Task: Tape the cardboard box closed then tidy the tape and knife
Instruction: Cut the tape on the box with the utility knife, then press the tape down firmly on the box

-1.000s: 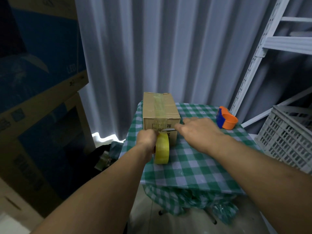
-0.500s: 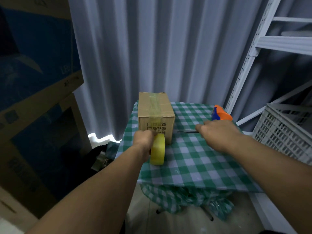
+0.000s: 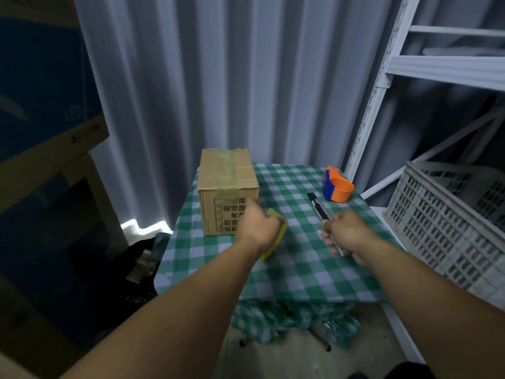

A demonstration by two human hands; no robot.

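The cardboard box [image 3: 228,191] stands on the far left part of the table [image 3: 300,263], which is covered with a green and white checked cloth. A strip of yellowish tape runs along the middle of the box top and folds down over the near face, above rows of printed characters and small squares; the flaps lie flat and closed.

Just to the right of the box's near corner, the left hand [image 3: 259,224] is curled around a yellow roll of tape [image 3: 277,233], gripping it from above so that only part of the roll's edge shows past the knuckles. The hand is blurred, and whether the roll touches the cloth cannot be told.

Further right, the right hand [image 3: 345,232] is closed around the near end of a knife [image 3: 319,207], a slim utility cutter with a dark body pointing away toward the far right. Its far end lies near an orange and blue tape dispenser [image 3: 337,188] that sits on the cloth by the table's far right corner.

Behind the table hangs a pale ribbed wall or curtain [image 3: 232,77]. To the right stand a white metal shelf frame [image 3: 382,86] and a pale perforated plastic crate [image 3: 448,217]. Large cardboard cartons [image 3: 46,132] with blue print are stacked on the left.
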